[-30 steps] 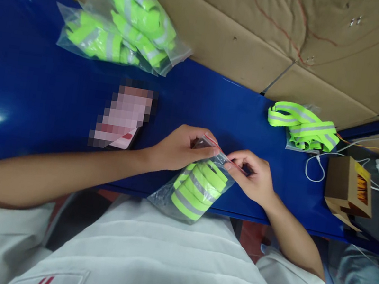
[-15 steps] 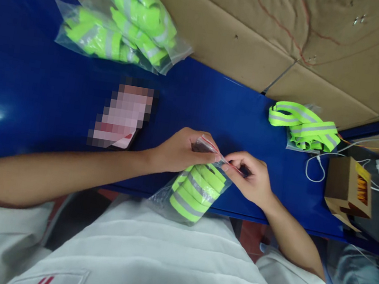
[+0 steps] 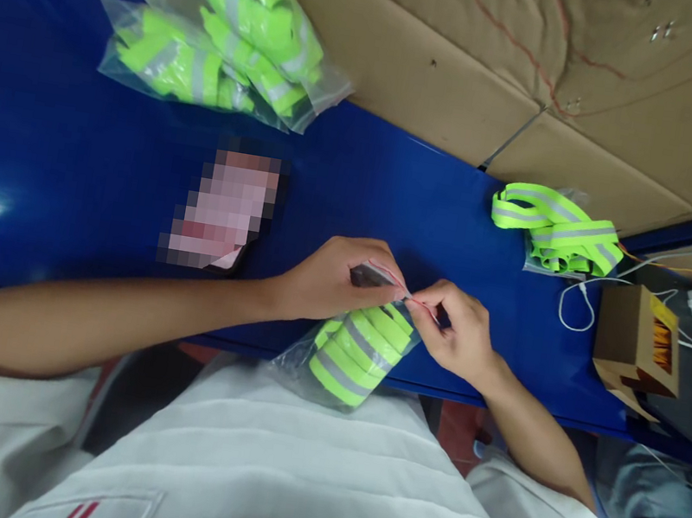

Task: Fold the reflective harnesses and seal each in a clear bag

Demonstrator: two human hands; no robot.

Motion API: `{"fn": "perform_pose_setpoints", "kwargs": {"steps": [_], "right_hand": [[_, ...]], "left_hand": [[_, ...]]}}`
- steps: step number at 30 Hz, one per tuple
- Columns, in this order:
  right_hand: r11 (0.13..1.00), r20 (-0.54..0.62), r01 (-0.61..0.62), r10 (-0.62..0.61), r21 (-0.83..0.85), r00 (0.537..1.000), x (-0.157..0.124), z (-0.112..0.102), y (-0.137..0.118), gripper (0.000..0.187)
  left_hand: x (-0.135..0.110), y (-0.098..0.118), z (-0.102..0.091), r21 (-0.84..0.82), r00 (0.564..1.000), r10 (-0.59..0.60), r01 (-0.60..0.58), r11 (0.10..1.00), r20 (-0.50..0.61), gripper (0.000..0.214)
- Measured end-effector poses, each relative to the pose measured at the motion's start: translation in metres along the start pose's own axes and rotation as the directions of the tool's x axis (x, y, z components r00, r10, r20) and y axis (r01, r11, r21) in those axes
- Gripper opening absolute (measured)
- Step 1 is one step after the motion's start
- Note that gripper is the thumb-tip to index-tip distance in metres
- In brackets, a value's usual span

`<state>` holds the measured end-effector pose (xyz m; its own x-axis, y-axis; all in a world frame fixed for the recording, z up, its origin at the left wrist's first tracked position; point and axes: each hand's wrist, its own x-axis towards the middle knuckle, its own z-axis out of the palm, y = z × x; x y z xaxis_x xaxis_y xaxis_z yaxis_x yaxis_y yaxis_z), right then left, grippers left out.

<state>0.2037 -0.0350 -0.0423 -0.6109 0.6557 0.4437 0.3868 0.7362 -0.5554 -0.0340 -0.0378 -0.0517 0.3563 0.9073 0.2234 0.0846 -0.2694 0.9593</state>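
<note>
A clear zip bag (image 3: pixel 350 352) stuffed with neon-yellow reflective bands hangs over the near edge of the blue table (image 3: pixel 72 163). My left hand (image 3: pixel 336 279) pinches the left part of the bag's red-lined mouth. My right hand (image 3: pixel 459 329) pinches the same seal just to the right, fingertips almost meeting those of the left. Both hands are closed on the bag's top edge.
Two filled bags of the same bands (image 3: pixel 228 48) lie at the table's far left. A loose pile of bands (image 3: pixel 557 231) sits at the right. A small open cardboard box (image 3: pixel 635 344) and white cables (image 3: pixel 575 304) lie further right. Cardboard sheets (image 3: pixel 515 58) back the table. A blurred patch (image 3: pixel 222 209) lies left of my hands.
My right hand has slid left along the bag's seal toward my left hand. The bag's mouth has narrowed. The bag has shifted slightly left.
</note>
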Motion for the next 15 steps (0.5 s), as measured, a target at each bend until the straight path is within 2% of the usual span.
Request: {"fn": "perform_pose_setpoints", "kwargs": {"steps": [4, 10, 15], "right_hand": [[1.000, 0.028, -0.027, 0.026, 0.006, 0.999, 0.0003, 0.0002, 0.0039, 0.003], [0.999, 0.055, -0.045, 0.046, -0.007, 0.997, 0.0021, 0.0018, 0.0043, 0.007], [0.999, 0.049, -0.009, 0.011, -0.038, 0.999, 0.0008, 0.0074, 0.0000, 0.006]], "left_hand": [[0.0012, 0.0027, -0.0017, -0.038, 0.994, -0.105, 0.106, 0.994, 0.030, 0.011], [0.0004, 0.0012, -0.0038, 0.110, 0.998, 0.039, -0.044, 0.993, 0.048, 0.013], [0.0001, 0.0011, -0.0006, 0.138, 0.998, 0.003, -0.011, 0.990, 0.058, 0.015]]}}
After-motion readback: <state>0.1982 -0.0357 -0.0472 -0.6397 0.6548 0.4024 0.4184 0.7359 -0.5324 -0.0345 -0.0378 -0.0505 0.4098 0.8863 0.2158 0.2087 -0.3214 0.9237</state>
